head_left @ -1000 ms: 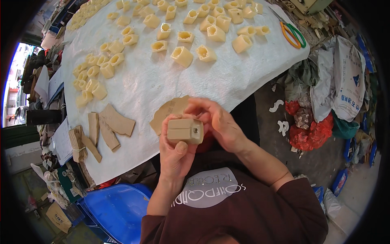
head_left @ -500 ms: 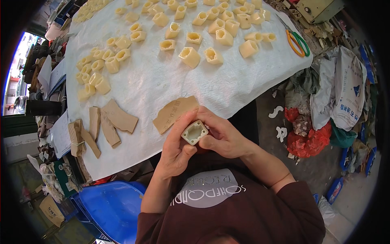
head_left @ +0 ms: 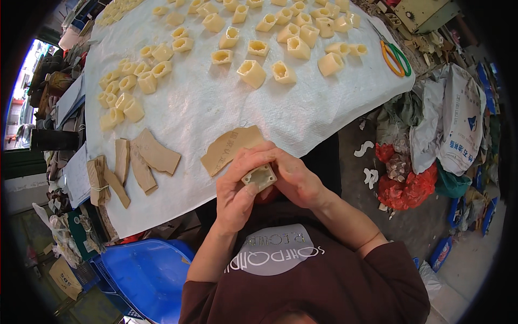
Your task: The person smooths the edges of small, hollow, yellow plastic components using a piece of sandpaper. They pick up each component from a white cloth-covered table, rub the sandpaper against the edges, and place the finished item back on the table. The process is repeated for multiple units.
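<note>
A small pale grey-green hollow block [head_left: 264, 175] is held in front of my chest, its cavity facing up and small round holes at the corners of its rim. My left hand [head_left: 235, 186] is closed round its left side, with the thumb over the lower edge of the opening. My right hand [head_left: 295, 177] curls along the far and right sides, its fingers meeting those of the left; its thumb is mostly hidden. Just beyond the hands lies a torn piece of cardboard [head_left: 224, 153] on the white sheet [head_left: 189, 108].
Several yellow hollow blocks [head_left: 251, 74] are spread over the sheet's far part. Cardboard strips [head_left: 143, 167] lie at left. Orange-and-green-handled scissors [head_left: 396, 59] rest at the right edge. A blue tub [head_left: 145, 275] stands lower left; red plastic bags [head_left: 407, 186] lie on the floor at right.
My left thumb has moved onto the block's opening. The right thumb has left the block's near right edge, and the right hand has turned further over the block's right side.
</note>
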`<action>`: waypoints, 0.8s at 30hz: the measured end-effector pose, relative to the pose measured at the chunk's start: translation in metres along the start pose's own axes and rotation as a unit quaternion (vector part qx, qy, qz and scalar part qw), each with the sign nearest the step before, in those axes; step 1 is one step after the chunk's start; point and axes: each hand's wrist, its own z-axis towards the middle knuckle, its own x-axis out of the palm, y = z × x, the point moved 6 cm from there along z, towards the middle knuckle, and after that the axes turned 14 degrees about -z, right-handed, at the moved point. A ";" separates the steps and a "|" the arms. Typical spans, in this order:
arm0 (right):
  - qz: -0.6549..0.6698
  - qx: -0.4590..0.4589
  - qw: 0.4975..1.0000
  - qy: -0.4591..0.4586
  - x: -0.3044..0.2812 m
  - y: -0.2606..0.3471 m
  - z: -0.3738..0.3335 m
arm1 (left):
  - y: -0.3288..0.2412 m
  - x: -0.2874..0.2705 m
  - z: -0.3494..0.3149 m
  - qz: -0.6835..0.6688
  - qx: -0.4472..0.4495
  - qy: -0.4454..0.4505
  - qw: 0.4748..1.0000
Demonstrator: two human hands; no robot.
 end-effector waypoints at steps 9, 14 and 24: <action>-0.234 -0.148 0.960 -0.036 0.006 0.006 0.000 | -0.002 0.005 -0.002 0.055 0.112 -0.050 0.991; -0.177 -0.116 0.977 -0.028 0.000 -0.001 0.002 | 0.004 -0.002 -0.005 -0.030 0.054 -0.083 0.995; -0.381 -0.158 0.908 -0.066 0.001 0.007 -0.006 | 0.003 -0.004 -0.007 -0.091 0.002 -0.126 0.988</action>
